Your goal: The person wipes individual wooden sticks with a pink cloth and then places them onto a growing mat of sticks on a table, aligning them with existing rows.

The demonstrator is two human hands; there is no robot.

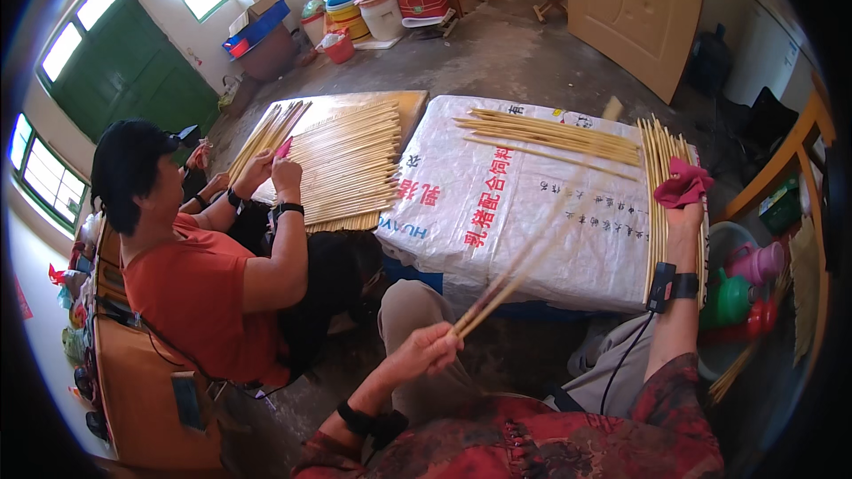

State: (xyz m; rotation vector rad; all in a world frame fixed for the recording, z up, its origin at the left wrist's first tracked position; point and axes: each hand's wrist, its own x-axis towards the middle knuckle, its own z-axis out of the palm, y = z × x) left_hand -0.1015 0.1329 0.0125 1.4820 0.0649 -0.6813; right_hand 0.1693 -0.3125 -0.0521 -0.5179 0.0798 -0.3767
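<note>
Head view, looking down from above the person's own arms. Thin bamboo sticks were being handled at a low table covered with a white printed sack. A small bunch of sticks was gripped in the closed left hand near the lower middle, the sticks slanting up and to the right over the sack and blurred by motion. The right hand was pressed down on a pink cloth at the right edge of the table, fingers closed over the cloth, which lay on a row of sticks set side by side lengthwise. A second, looser group of sticks was laid crosswise near the far edge of the sack. Much of the sack between these groups was uncovered, so the work on this table was judged to be at an early or middle stage, with sticks left to be laid.

To the left, a second board was almost wholly covered with a close mat of sticks, judged to be much further along. A co-worker in an orange shirt was seated there, both hands resting on the mat's near-left corner, something pink held in one of them. Buckets and tubs were stacked by the far wall.
</note>
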